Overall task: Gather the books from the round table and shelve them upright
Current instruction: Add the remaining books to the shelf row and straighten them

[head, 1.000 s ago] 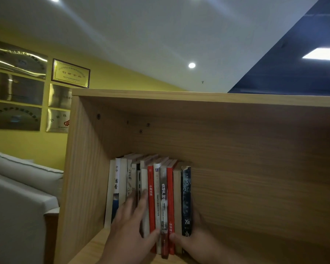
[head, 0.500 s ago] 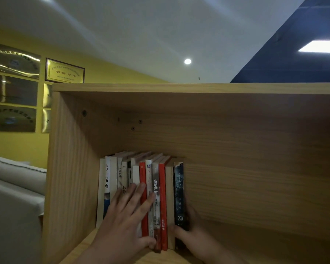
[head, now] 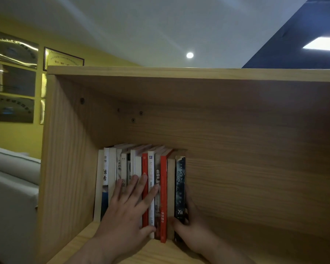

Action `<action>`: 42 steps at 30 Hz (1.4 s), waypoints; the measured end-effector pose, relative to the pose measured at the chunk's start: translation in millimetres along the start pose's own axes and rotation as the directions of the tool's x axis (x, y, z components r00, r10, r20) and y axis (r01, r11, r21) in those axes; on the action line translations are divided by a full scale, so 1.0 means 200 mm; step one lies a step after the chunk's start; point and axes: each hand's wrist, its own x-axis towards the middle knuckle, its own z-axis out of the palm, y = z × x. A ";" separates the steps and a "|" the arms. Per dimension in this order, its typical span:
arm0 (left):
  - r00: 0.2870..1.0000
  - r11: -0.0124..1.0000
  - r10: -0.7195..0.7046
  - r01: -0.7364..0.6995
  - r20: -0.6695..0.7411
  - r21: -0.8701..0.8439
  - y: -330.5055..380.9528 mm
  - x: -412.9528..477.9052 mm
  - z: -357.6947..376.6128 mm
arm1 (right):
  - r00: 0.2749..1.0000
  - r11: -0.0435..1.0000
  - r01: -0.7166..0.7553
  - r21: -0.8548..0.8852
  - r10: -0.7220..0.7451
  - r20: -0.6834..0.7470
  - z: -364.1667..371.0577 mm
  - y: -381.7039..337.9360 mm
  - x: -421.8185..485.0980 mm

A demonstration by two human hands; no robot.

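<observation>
Upright and spines outward, the books (head: pixel 139 178) are packed in a tight row at the left end of a wooden shelf (head: pixel 160 252), the first white one just beside the side panel (head: pixel 65 168) of the bookcase. The left hand (head: pixel 126 212) is laid flat against the spines, its fingers straight and spread, nothing being grasped. The black book (head: pixel 180 187) at the right end of the row is gripped low down by the right hand (head: pixel 192 229): the thumb is pressed at the front by the foot of the spine, and the fingers are wrapped round the far cover. A red book (head: pixel 163 197) is seen standing slightly forward of its neighbours.

To the right of the row, bare shelf board and back panel are shown, and the compartment is closed above by a top board (head: pixel 179 73). Beyond the bookcase, a yellow wall hung with plaques (head: pixel 11 77) and a pale sofa (head: pixel 8 187) are seen at the left. Overhead, a white ceiling with a round lamp (head: pixel 189 55) is met by a dark blue section with a lit panel (head: pixel 324 43).

Most of the right fingers are hidden behind the black book. Both forearms are cut off by the lower edge, and several spine titles are covered or blurred.
</observation>
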 end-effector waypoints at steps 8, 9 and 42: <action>0.998 0.999 -0.028 0.026 0.049 0.025 0.00 -0.01 0.00 | 1.000 0.999 0.013 0.030 -0.013 0.005 0.00 0.02 0.00; 0.997 0.999 -0.033 0.032 0.068 0.015 0.00 -0.01 -0.01 | 1.000 0.999 0.011 0.034 -0.011 0.003 0.00 0.01 -0.01; 0.968 0.957 -0.244 0.249 0.053 -0.147 0.20 0.46 -0.55 | 0.990 0.979 -0.123 0.163 0.132 -0.048 -0.11 0.00 -0.04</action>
